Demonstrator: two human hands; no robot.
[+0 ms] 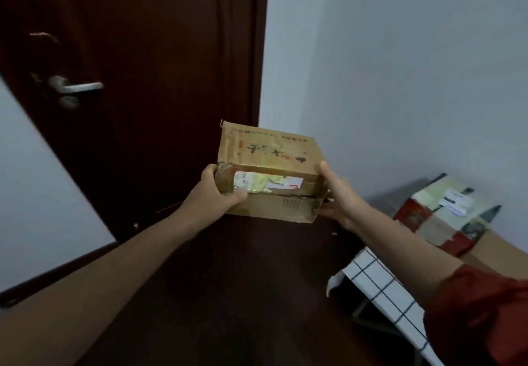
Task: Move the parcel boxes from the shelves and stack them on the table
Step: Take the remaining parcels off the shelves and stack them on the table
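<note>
My left hand [213,194] and right hand [338,194] clasp the box [268,171] between them, before a dark door [143,80], the checked table [385,288] lower right.

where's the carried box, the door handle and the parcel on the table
carried box [268,148]: head view, on its printed top face
door handle [78,87]: head view, on the silver lever
parcel on the table [445,211]: head view, on its taped top
</note>
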